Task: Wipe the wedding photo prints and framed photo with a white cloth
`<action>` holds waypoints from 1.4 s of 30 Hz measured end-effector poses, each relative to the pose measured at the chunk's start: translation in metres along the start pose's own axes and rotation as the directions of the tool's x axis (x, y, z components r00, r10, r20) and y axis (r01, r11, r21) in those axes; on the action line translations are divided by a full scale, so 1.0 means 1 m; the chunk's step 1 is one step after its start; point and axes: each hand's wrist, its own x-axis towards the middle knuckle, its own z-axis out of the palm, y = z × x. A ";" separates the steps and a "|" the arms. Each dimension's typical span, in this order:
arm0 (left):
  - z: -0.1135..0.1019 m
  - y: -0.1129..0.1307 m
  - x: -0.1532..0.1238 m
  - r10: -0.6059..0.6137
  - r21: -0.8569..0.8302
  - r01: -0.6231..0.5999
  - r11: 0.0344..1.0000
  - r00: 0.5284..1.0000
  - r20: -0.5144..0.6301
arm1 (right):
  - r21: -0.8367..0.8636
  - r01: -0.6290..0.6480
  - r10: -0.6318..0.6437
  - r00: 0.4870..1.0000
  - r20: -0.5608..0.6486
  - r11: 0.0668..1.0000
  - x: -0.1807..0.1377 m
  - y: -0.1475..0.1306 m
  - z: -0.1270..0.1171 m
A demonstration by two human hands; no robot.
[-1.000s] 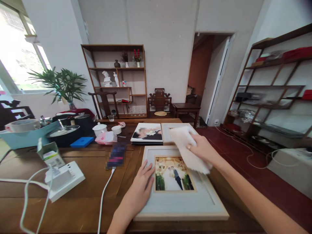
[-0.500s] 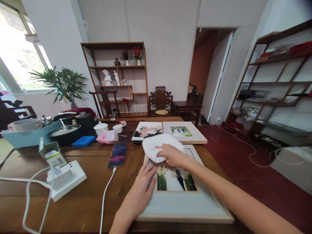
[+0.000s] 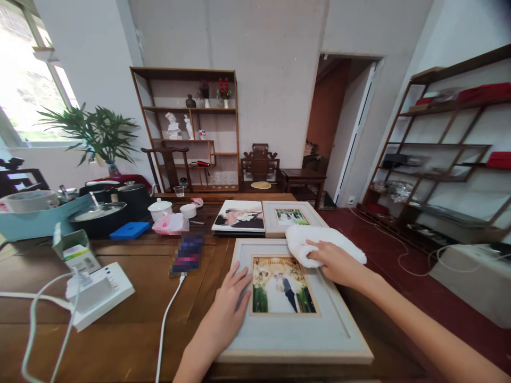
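A light wooden picture frame (image 3: 295,339) with a wide pale border lies flat on the table, a wedding photo (image 3: 275,290) at its centre. My left hand (image 3: 229,300) rests on the frame's left side, fingers stretched out and apart. At the frame's far right corner, my right hand (image 3: 331,260) presses a fluffy white cloth (image 3: 339,242), its fingers sunk into the pile. The cloth hides that corner and hangs past the right edge. Behind it lie a second picture frame (image 3: 311,208) and a flat photo panel (image 3: 239,208).
On the left are a charging phone (image 3: 187,255), a white power strip (image 3: 115,303), an open small box (image 3: 75,247), a blue block (image 3: 130,230), a pink-and-white packet (image 3: 171,223), a lidded white bowl (image 3: 159,208) and a dark pan (image 3: 99,218). Past the right edge is the red floor.
My right hand has slid the white cloth rightward along the frame's far edge, from the left corner to the right one. The photo is uncovered. My left hand stays on the frame.
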 end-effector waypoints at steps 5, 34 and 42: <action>-0.001 -0.002 0.001 0.017 0.001 -0.017 1.000 1.000 -0.012 | 0.021 0.007 -0.007 1.000 -0.025 1.000 0.000 -0.008 0.013; 0.001 -0.003 0.004 -0.020 0.067 0.017 0.998 0.999 0.041 | -0.006 -0.120 0.120 0.993 0.022 0.993 -0.021 -0.046 -0.005; 0.003 -0.004 0.003 -0.027 0.056 0.026 0.998 0.999 0.025 | -0.016 -0.105 0.103 0.992 -0.077 0.994 0.011 -0.018 0.013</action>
